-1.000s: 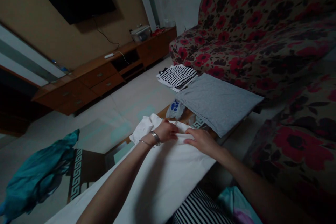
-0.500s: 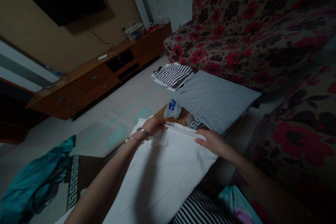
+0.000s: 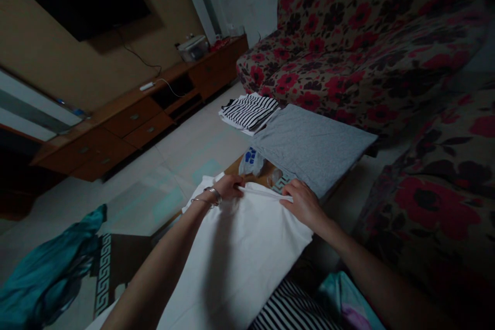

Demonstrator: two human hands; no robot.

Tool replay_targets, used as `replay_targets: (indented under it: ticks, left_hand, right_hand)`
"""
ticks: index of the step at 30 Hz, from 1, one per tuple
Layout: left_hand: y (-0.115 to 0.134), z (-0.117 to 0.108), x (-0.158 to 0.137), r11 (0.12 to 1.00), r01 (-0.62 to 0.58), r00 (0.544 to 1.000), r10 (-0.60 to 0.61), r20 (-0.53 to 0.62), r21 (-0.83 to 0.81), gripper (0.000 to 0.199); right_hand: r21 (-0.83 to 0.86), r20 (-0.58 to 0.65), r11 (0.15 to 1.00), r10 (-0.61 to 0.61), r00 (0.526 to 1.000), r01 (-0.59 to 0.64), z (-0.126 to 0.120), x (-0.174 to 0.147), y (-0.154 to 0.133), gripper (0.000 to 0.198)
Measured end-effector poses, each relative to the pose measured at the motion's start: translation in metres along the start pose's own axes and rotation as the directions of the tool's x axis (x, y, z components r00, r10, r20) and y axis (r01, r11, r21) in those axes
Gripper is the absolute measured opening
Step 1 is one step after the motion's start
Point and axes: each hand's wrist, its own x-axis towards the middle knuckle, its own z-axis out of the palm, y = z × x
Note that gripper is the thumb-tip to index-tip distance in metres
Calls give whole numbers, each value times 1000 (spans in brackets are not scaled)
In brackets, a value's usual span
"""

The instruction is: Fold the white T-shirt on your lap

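Observation:
A white garment [image 3: 247, 247], probably a shirt, is spread out in front of me over the low table. My left hand [image 3: 228, 187], with bracelets at the wrist, pinches its far edge left of the middle. Farther right along that edge, my right hand [image 3: 303, 203] grips the cloth between thumb and fingers. The fabric between the two hands forms a narrow fold. Just beyond it lie a plastic bag [image 3: 252, 161] with blue print and a grey garment [image 3: 313, 139] laid flat on the table's far part.
Folded clothes with a black-and-white striped one [image 3: 250, 110] on top sit past the grey garment. A teal cloth [image 3: 50, 268] lies at left. The floral sofa [image 3: 328, 67] borders the right side, and a wooden TV cabinet [image 3: 127, 124] runs along the wall.
My right hand has moved slightly left along the white edge, closer to my left hand, and its fingers have curled more over the cloth. The view has shifted a little.

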Motion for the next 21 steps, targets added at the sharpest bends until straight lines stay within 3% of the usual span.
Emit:
replay_targets:
  ticks: [5,8,10,16,21]
  left_hand:
    - [0,-19,-8,938,84,996,-88,2,-335,26]
    - [1,-25,-9,910,161,985,-125,117,-382,30]
    - [2,-26,-7,916,188,979,-144,147,-353,31]
    - [-5,-23,12,978,168,983,-175,-49,-128,19]
    - [-9,-12,21,986,167,982,-168,-84,-12,15]
  right_hand:
    - [333,-13,933,152,988,-139,8,-2,5,5]
    - [436,-26,891,149,988,-123,13,-6,7,29]
    - [477,-11,874,109,994,-90,15,-8,8,35]
    - [522,48,837,163,985,-164,16,-6,15,26]
    - [555,158,802,159,975,-221,15,-3,19,35]
